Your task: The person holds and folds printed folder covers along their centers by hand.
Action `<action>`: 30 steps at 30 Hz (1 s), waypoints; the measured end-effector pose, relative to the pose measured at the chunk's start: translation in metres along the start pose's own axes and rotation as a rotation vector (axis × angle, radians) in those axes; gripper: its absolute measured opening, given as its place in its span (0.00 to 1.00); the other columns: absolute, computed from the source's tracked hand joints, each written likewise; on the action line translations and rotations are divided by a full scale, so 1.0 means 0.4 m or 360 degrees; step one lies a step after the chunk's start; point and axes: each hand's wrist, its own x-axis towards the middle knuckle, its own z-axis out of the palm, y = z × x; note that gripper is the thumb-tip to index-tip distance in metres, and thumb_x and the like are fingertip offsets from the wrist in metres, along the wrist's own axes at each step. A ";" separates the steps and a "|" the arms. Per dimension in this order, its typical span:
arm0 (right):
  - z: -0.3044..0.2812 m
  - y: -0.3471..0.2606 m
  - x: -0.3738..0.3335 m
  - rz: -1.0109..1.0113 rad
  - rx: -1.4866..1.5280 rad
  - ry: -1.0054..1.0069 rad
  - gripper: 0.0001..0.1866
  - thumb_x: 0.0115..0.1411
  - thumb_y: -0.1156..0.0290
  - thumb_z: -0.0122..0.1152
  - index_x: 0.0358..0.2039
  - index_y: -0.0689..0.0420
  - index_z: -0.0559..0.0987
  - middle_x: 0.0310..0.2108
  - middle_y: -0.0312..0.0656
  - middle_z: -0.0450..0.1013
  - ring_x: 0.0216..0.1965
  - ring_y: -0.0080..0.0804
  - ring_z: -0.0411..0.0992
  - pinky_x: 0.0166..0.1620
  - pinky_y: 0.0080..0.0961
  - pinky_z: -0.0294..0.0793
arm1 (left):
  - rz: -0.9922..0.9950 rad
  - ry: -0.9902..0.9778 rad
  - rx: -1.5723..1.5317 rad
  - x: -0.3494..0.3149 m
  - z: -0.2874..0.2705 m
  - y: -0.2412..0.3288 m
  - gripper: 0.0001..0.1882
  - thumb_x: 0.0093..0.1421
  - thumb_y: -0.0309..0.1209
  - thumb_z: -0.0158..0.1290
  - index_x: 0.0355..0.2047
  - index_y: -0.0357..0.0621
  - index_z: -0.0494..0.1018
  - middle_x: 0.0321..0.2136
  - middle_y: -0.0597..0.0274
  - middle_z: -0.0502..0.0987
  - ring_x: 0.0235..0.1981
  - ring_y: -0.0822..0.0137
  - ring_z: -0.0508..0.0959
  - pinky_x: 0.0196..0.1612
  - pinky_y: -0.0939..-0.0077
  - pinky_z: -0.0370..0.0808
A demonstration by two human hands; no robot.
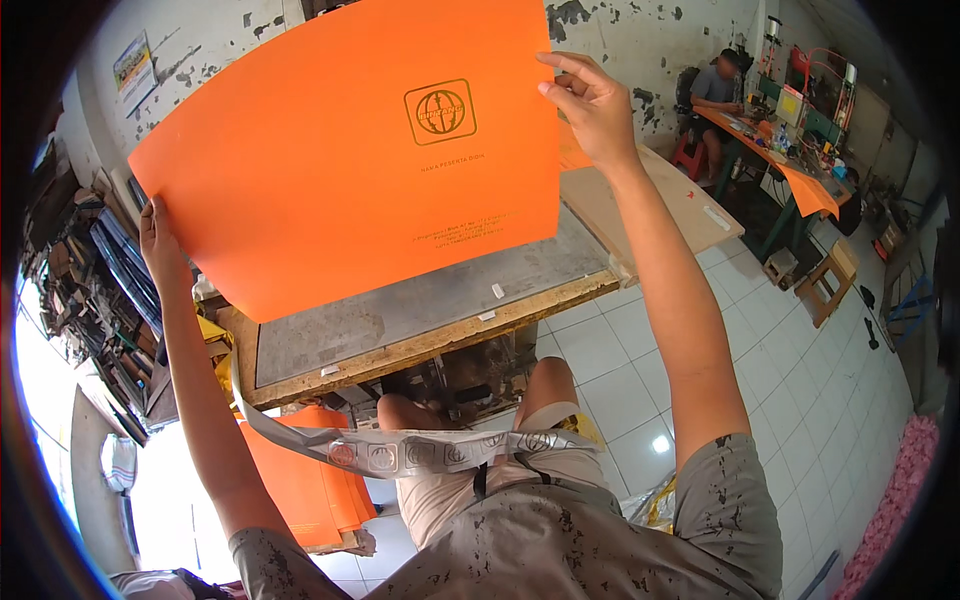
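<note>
Where it's printed, the orange sheet point(350, 160) looks brownish.

Framed emblems point(441, 112) mark the orange sheet point(300, 170) and silvery strip point(405, 457); the sheet also bears printed lettering point(453, 163).

One held orange sheet point(330, 160) between the left fingers point(157, 217) and right fingers point(575, 67); below them, one grey-topped counter point(400, 325), three small white pieces point(498, 291); beyond the right fingers, one seated person point(716, 85), one red stool point(689, 152).
</note>
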 end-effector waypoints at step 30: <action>0.026 0.038 -0.013 -0.0005 0.0053 0.0115 0.10 0.62 0.74 0.68 0.45 0.58 0.86 0.40 0.31 0.81 0.35 0.15 0.73 0.39 0.15 0.72 | 0.0036 0.0085 0.0026 -0.018 0.002 0.006 0.20 0.72 0.45 0.53 0.49 0.40 0.72 0.38 0.66 0.79 0.37 0.76 0.79 0.39 0.81 0.78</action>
